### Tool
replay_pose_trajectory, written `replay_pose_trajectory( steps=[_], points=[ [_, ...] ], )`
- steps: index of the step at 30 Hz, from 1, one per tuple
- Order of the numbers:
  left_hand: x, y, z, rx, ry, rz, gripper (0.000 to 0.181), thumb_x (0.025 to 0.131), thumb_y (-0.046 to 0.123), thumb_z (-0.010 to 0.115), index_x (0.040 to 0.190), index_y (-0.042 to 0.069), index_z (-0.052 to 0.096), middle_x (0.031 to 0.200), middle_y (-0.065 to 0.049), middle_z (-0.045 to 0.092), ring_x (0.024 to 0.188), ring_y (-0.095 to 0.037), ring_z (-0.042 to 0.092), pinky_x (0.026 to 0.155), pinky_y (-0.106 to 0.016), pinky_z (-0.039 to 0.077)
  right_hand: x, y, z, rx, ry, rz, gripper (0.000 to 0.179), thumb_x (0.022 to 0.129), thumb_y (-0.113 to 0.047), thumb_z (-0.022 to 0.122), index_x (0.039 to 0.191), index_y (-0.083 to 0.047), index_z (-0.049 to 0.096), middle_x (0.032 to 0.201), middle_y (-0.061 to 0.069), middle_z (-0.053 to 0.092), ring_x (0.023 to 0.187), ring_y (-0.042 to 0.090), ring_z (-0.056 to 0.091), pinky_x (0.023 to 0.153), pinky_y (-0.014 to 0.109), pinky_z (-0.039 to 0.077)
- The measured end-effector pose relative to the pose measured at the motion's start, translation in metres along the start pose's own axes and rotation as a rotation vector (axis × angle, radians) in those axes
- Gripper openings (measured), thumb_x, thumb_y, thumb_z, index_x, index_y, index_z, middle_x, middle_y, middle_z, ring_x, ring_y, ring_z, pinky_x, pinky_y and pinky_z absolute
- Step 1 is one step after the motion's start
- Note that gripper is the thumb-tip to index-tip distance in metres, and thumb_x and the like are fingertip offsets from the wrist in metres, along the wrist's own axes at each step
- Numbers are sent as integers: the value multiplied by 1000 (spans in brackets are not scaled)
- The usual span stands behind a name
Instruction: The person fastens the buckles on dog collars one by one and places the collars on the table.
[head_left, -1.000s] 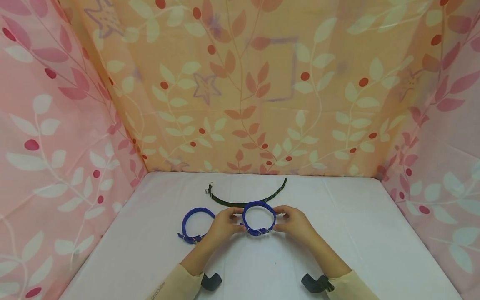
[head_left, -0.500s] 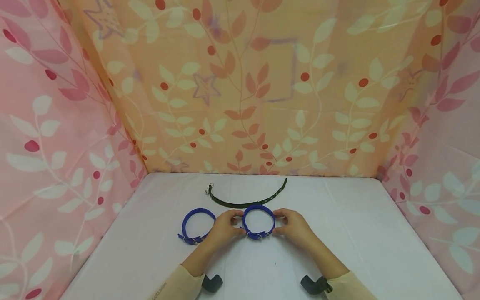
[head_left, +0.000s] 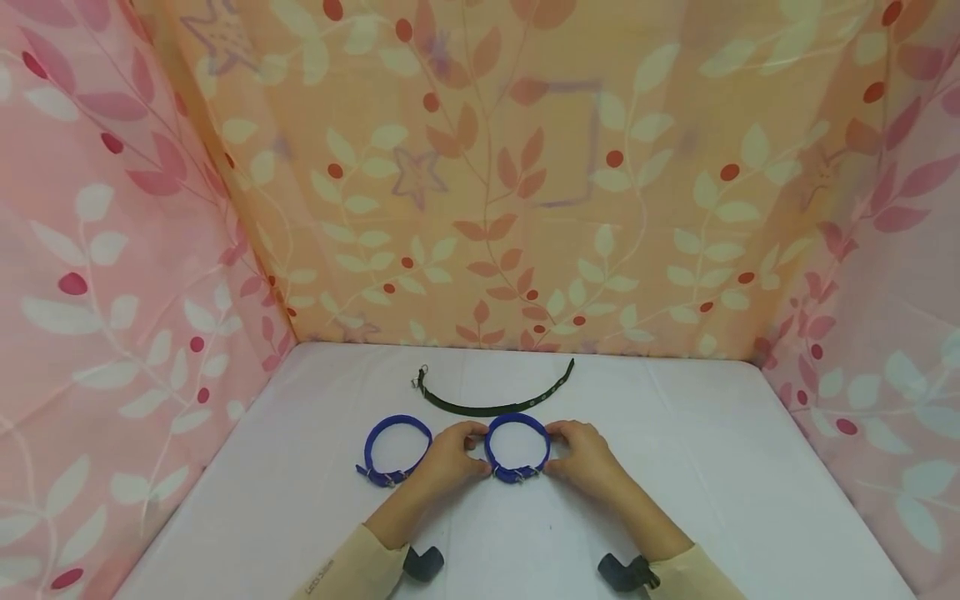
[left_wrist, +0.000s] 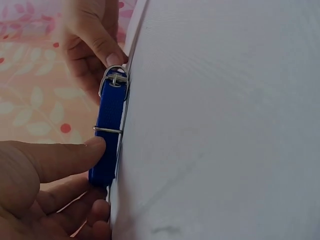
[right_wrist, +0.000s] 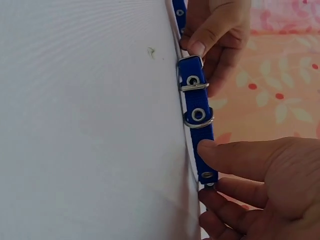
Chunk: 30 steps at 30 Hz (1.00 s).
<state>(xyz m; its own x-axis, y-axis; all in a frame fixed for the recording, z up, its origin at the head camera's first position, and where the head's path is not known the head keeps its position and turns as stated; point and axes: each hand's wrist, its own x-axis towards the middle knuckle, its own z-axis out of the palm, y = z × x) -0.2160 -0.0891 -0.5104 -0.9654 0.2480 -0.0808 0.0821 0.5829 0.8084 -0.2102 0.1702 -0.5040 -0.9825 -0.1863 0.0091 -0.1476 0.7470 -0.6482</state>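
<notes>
A blue collar (head_left: pixel 517 475), buckled into a ring, stands between both hands at the middle of the table. My left hand (head_left: pixel 450 454) pinches its left side, thumb near the front and fingers farther back. On the opposite side, my right hand (head_left: pixel 588 454) grips it the same way. The right wrist view shows the strap (right_wrist: pixel 201 134) with metal eyelets, a buckle and a D-ring. In the left wrist view the thumb presses the strap (left_wrist: pixel 111 107) just below a metal loop. A second blue collar (head_left: pixel 369 446), also a closed ring, lies beside my left hand, which partly covers it.
Behind the hands, a dark green collar (head_left: pixel 480 411) lies unbuckled in a wide curve on the white-covered table (head_left: pixel 750 467). Floral cloth walls (head_left: pixel 660 275) enclose the table at the back and both sides.
The held blue collar has come slightly down and toward me, with both hands moving along with it. The other blue collar and the green one have stayed put.
</notes>
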Motion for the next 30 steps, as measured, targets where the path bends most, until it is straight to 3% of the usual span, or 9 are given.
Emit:
replay_pose_trajectory(
  steps=[5,13,19,25,30],
  points=[
    [-2,-2,-1,17,-42,11,63,77,14,91,134,11,64,132,-6,65,121,-28,61,105,-49,49,0,2,-2,3,-16,-4,54,80,-16,87,129,-8,67,124,8,70,124,33,59,110,56,42],
    [-12,8,-14,43,-79,36,63,81,15,88,138,16,62,138,-4,64,130,-30,57,109,-53,46,-1,0,-13,88,72,-6,33,93,-22,76,124,-11,71,117,2,72,118,27,64,104,53,49],
    [-17,17,-32,25,-31,66,57,88,20,83,140,18,60,139,-1,62,128,-30,56,103,-53,50,7,-1,-26,74,112,-16,31,95,-24,74,124,-12,72,117,1,72,116,26,63,102,52,50],
    [-16,20,-54,20,15,72,52,89,26,82,137,19,63,136,-8,63,124,-33,58,99,-50,52,16,5,-38,73,197,-128,25,96,-22,73,119,-10,73,114,3,73,112,26,65,100,54,51],
    [-7,20,-80,-14,88,101,44,89,19,82,130,18,66,132,-3,67,125,-27,59,101,-47,52,25,9,-47,77,269,-175,21,97,-21,72,115,-11,73,111,5,73,108,27,64,96,54,51]
  ],
)
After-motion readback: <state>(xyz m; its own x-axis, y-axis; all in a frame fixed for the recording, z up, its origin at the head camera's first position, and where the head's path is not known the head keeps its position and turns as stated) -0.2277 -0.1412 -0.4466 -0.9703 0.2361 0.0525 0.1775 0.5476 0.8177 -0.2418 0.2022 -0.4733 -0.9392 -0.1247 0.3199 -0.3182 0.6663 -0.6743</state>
